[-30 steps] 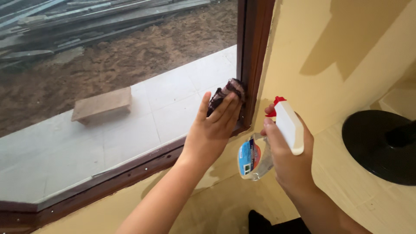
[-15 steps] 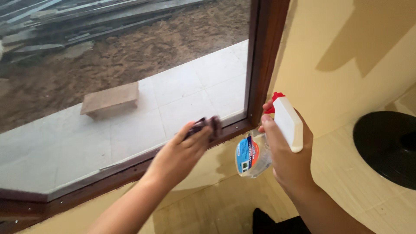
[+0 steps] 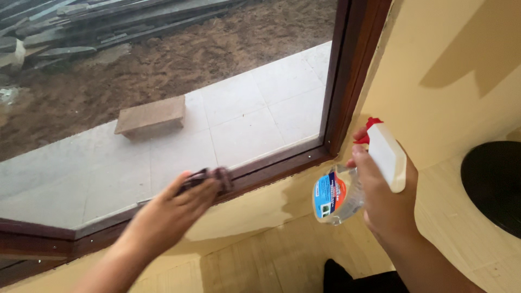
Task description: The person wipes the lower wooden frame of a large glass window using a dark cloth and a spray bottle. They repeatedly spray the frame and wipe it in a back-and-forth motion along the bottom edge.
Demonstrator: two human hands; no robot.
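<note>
My left hand (image 3: 168, 214) presses a dark maroon cloth (image 3: 213, 176) against the bottom rail of a brown wooden window frame (image 3: 271, 168). My right hand (image 3: 382, 198) holds a clear spray bottle (image 3: 336, 195) with a white and red trigger head, its label facing left, in front of the yellow wall below the window's lower right corner. The glass pane (image 3: 163, 81) fills the upper left of the view.
Outside the glass lie pale tiles, a brown brick (image 3: 151, 115), sandy ground and stacked planks (image 3: 81, 21). A yellow wall (image 3: 450, 65) rises at the right. A round black base (image 3: 495, 184) stands on the light floor at the right edge.
My left hand has slid the cloth from the frame's right upright down and leftward along the bottom rail. The bottle hand has stayed by the lower right corner as the view shifted.
</note>
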